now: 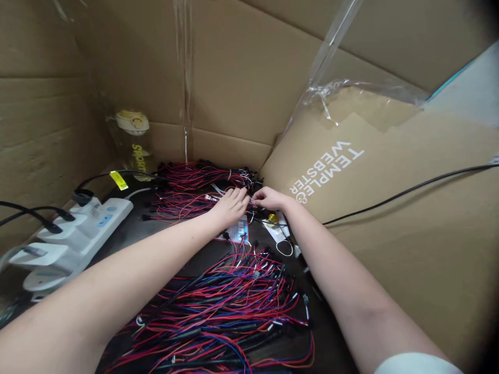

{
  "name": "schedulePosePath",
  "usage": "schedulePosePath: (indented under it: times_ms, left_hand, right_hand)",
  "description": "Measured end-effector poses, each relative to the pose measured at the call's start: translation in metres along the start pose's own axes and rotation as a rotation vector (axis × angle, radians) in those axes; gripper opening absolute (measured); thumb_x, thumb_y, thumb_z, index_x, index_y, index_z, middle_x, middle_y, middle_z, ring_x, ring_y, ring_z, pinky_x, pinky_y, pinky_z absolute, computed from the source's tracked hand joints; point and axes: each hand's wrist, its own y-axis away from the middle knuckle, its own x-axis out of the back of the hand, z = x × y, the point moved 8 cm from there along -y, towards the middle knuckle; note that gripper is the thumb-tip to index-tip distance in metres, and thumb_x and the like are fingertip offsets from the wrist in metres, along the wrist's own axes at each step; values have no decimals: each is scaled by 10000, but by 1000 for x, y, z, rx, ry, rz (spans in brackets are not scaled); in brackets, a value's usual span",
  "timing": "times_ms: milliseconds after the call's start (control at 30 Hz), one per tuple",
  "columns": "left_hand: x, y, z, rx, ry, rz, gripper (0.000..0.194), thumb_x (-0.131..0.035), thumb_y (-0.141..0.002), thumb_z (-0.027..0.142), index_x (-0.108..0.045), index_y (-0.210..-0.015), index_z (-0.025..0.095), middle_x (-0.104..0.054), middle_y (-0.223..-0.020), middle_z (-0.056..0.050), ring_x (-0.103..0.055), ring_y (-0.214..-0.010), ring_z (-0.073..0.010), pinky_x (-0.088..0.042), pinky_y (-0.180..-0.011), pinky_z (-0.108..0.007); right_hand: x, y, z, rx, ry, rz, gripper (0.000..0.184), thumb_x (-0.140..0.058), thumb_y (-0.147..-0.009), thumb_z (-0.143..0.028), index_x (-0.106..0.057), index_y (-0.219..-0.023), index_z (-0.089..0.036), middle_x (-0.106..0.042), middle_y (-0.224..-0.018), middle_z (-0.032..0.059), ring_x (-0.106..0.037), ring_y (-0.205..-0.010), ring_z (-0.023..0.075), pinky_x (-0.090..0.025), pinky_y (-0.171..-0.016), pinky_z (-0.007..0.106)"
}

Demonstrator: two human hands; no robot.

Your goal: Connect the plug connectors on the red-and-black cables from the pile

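Observation:
Both my arms reach forward over a dark table. My left hand (231, 205) and my right hand (270, 198) meet at the near edge of a far pile of red and black wires (195, 179), fingers curled in a pinch on thin wires there. A bigger heap of red, blue and black wires with small black connectors (234, 306) lies under my forearms. A small blue-labelled packet (238, 232) sits just below my left hand.
A white power strip (74, 234) with black plugs lies at the left. A clear bottle with a yellow lid (133, 140) stands at the back. Cardboard walls surround the table; a printed cardboard box (374, 197) with a black cable across it fills the right.

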Motion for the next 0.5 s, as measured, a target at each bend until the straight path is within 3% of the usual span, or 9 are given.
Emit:
schedulePosePath:
  times_ms: [133,300,500]
  left_hand:
    - [5,-4,-1,31,-4,-12,534,-507,-1005,240,-488,-1501,44,-399,-1633,-259,-380,-1504,-369,-273,-1269,-523]
    - [-7,-6,-14,158,6,-111,517,-615,-997,450,-558,-1418,156,-629,-1367,-148,-628,-1224,-292,-524,-1047,-527]
    - [-8,-10,-18,119,14,-144,424,-645,-988,427,-629,-1310,151,-629,-1362,-136,-617,-1241,-288,-523,-1058,-535]
  right_hand:
    - [-6,-4,-14,52,9,19,252,-648,-1017,-373,-700,-1033,-127,-720,-1021,48,-699,-905,176,-601,-830,356]
    - [-4,6,-24,83,67,49,300,-621,-1021,-417,-719,-1108,-147,-741,-1093,78,-702,-963,201,-581,-902,392]
    - [-11,25,-38,76,237,84,544,-688,-939,-477,-651,-1374,-153,-677,-1363,181,-653,-1198,309,-516,-1023,415]
